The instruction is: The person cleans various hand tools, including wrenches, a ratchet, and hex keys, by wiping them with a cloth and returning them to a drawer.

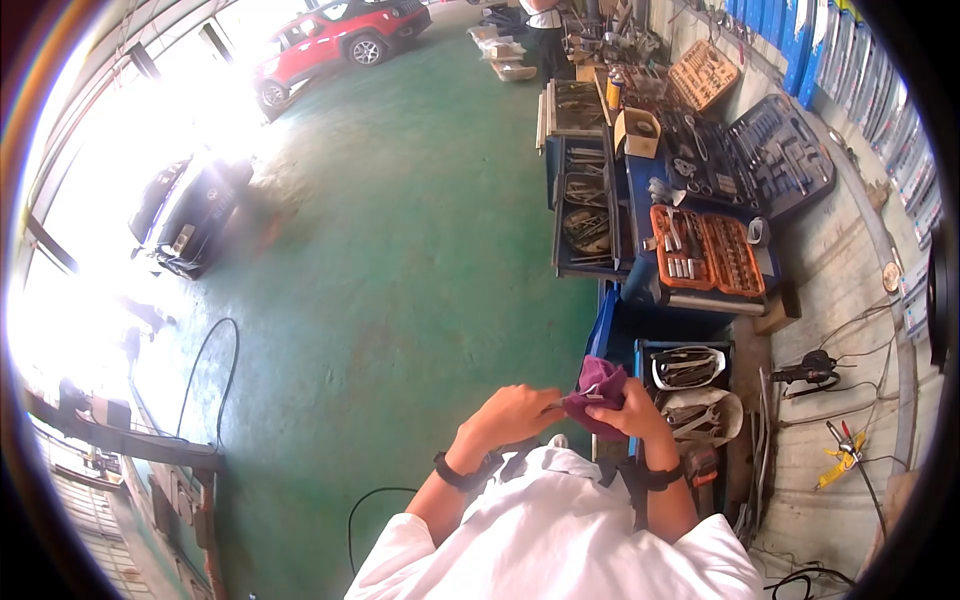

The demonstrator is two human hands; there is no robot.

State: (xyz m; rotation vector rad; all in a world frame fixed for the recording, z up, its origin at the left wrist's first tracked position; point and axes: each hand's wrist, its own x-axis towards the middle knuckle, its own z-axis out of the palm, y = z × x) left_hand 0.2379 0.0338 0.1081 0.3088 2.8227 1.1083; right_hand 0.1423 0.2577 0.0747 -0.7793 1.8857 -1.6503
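Note:
In front of my white shirt, my right hand [632, 410] is closed around a bunched purple cloth [600, 385]. My left hand [512, 412] grips a slim metal tool [556, 404], whose far end goes into the cloth. Most of that tool is covered by fingers and cloth, so its kind cannot be made out. Just right of my hands is an open blue drawer [640, 350] with white containers of hand tools [690, 368] in it. Each of my wrists wears a dark band.
Ahead on the right, a blue tool cabinet [690, 300] carries an orange socket set [700, 250] and a dark tool case [780, 155]; its tool-filled drawers [585, 215] stand out. Cables hang along the right wall. A red car [340, 40], a dark car [195, 210] and another person [545, 30] are farther off.

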